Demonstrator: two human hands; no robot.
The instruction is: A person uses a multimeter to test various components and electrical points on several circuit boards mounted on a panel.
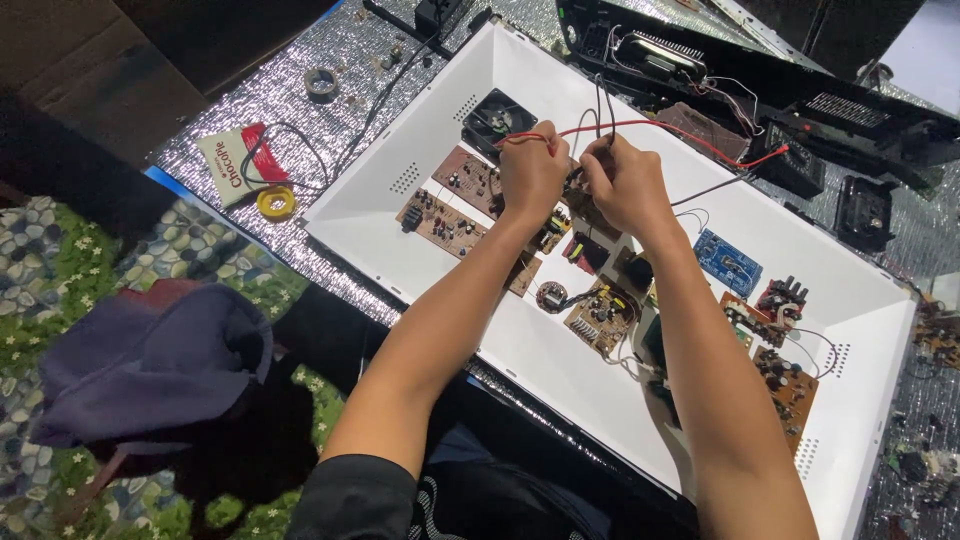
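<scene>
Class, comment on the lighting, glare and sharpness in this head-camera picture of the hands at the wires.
Head view: the white tray is brightly lit; the foil mat glitters with glare; the top-left corner falls into shadow; left hand, right hand and red wire are sharp.

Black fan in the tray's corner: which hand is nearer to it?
Left. The left hand sits just right of the fan, nearly touching its edge in this view. The right hand is farther right, beyond the left hand.

Two hands (533,172) (627,183) — one white tray (400,215), one fan (494,118), one yellow tape roll (276,203).
</scene>
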